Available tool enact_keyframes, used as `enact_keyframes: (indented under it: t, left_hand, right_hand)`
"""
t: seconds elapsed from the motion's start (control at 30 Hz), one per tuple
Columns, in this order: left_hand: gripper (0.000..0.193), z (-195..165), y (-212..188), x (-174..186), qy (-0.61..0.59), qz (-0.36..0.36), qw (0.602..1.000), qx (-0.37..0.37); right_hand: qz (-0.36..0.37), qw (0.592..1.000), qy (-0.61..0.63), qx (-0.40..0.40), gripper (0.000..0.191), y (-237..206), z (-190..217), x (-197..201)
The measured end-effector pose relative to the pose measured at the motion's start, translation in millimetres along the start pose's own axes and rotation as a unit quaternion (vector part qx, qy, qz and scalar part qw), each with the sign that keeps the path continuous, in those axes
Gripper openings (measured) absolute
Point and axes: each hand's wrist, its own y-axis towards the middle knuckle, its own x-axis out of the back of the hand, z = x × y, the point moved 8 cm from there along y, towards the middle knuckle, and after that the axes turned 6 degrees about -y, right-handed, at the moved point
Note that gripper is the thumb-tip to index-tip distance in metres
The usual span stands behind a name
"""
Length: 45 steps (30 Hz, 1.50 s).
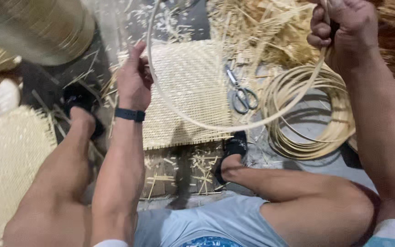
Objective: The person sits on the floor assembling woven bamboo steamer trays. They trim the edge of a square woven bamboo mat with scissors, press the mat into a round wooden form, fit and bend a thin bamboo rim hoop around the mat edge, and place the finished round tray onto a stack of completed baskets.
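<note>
Left hand (134, 81): at 10 o'clock of the view, fingers pinched together on the cane strip (216, 126), thumb side up; dark wristband (130, 114) on the wrist.
Right hand (341, 29): at 1 o'clock, fist clamped on the other end of the same strip.
Cane strip: bent in one wide arc from left hand, down to 6 o'clock of the woven mat (186, 93), up to right hand; hangs above the mat, apparently not touching it.
Coil (314, 114): loose rings of like cane on the floor at 3 o'clock, just under the right forearm.
Scissors (242, 93): flat on the floor between mat and coil, blades pointing to 11 o'clock.
Feet: dark sandals (234, 148) at the mat's near edge and at 9 o'clock.
Handling note: best bent slowly, both grips kept even, curve kept smooth; a sharp kink would likely crack the cane. Best kept clear of the scissors and the coil to avoid a tangle.
Floor (307, 110): strewn with straw offcuts.
Hidden: strip's upper run at 12 o'clock leaves the frame; cannot tell whether it closes into a hoop.
Cut off: second woven sheet (5, 155) at 8 o'clock, partly out of view.
Blurred: large pale round object (42, 27) at 11 o'clock, kind unclear.
</note>
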Motion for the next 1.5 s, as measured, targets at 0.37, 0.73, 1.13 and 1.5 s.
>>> enact_keyframes:
  t: [0.37,0.73,1.13,1.5]
  left_hand:
    - [0.037,40.0,-16.4,65.6,-0.290,0.003,0.950,0.117]
    - [0.034,39.5,-0.1,103.2,-0.272,-0.092,0.952,0.102]
    - [0.021,50.6,15.0,213.6,0.431,-0.270,0.850,-0.134]
    - [0.024,65.0,30.5,231.9,0.525,-0.230,0.819,0.024]
  right_hand:
    - [-0.056,0.993,-0.046,-0.096,0.041,2.3,-77.5,-93.7]
    - [-0.058,0.979,-0.122,-0.152,0.049,-9.8,-136.6,-113.2]
    - [-0.090,0.909,-0.405,-0.030,0.035,23.8,-316.5,-123.5]
    - [-0.134,0.903,-0.385,-0.136,0.024,11.3,-343.2,-115.6]
